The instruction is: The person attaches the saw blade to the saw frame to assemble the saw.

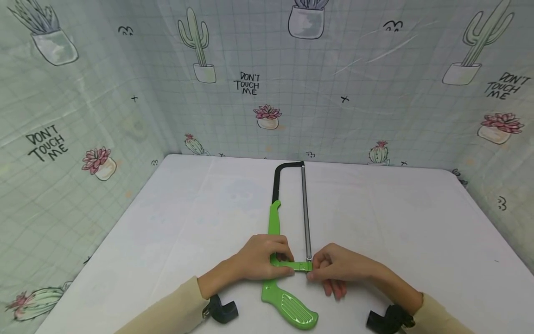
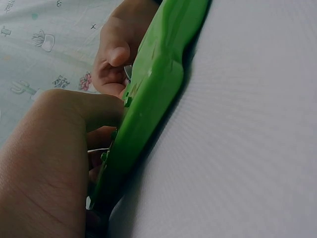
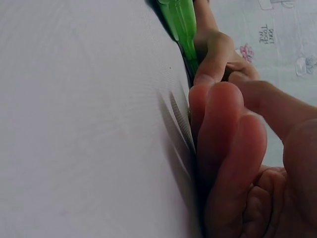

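Observation:
A hacksaw (image 1: 290, 310) lies flat on the white table, its green handle toward me and its black bow at the far end. The grey blade (image 1: 306, 213) runs along its right side. My left hand (image 1: 263, 257) grips the green frame where a short crossbar (image 1: 301, 266) branches off, thumb on the near side. At the crossbar's right end, by the near end of the blade, my right hand (image 1: 340, 263) pinches with thumb and index finger. A bit of shiny metal (image 2: 128, 72) shows beside the right fingers in the left wrist view; the fingers hide most of that end.
The white table (image 1: 217, 199) extends around the saw on all sides. Behind it and at both sides hangs a pale cloth (image 1: 308, 93) printed with cacti and lettering. Black wrist mounts (image 1: 223, 310) sit at both cuffs, close over the table.

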A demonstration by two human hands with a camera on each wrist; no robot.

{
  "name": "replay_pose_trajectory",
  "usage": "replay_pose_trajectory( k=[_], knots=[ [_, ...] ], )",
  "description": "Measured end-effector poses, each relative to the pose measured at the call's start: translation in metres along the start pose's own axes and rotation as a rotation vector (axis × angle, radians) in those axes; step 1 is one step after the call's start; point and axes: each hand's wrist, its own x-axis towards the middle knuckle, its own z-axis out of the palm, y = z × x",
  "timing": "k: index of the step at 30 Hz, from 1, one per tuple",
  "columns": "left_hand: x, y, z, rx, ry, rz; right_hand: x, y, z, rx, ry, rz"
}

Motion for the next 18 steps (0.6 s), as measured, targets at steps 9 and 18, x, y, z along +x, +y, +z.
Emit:
replay_pose_trajectory(
  k=[9,18],
  knots=[
    [-0.0012,0.001,-0.0009,0.004,0.006,0.005,-0.001,0.0,-0.0003,0.013,-0.02,0.006],
    [-0.0005,-0.0008,-0.0004,0.012,0.007,0.006,-0.0038,-0.0012,-0.0023,0.008,-0.05,-0.022]
  ],
)
